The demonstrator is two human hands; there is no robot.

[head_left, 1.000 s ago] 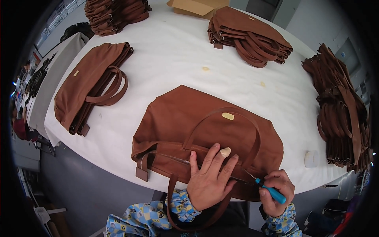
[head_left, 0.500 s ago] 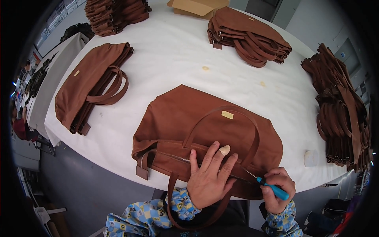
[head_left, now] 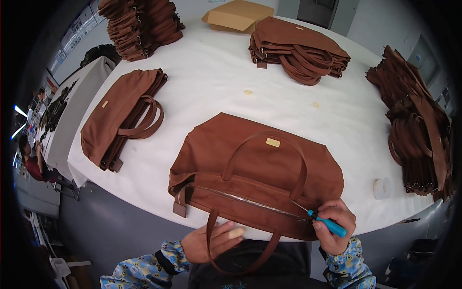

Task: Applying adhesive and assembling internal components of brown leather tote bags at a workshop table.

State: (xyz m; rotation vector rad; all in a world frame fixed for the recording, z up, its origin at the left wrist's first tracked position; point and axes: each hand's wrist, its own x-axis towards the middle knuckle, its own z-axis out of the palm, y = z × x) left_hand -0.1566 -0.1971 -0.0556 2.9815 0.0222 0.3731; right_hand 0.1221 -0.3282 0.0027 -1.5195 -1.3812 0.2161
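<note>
A brown handbag [head_left: 260, 166] with a small gold plate and a zip along its top lies on the white-covered table. The zip [head_left: 250, 198] is in full view, and a square brown tag [head_left: 179, 210] hangs at the bag's left end. My right hand [head_left: 334, 226] grips a small screwdriver [head_left: 332, 225] by its blue handle. Its thin metal shaft points up-left toward the foot of the far handle [head_left: 303, 166], close to the zip's right end. At the bag's near edge is my left hand [head_left: 207, 243], fingers stretched out and holding nothing. The near handle [head_left: 267, 257] loops across it.
Another brown bag [head_left: 113, 120] lies at left. Stacked bags stand at the far left [head_left: 139, 29], far right [head_left: 298, 45] and right edge [head_left: 416, 139]. A cardboard box [head_left: 238, 17] sits at the back, a tape roll [head_left: 381, 188] at right. A person [head_left: 36, 161] sits far left.
My left hand has come off the zip area and moved down-left to the bag's near edge. My right hand still holds the screwdriver in nearly the same spot. The whole view has shifted slightly.
</note>
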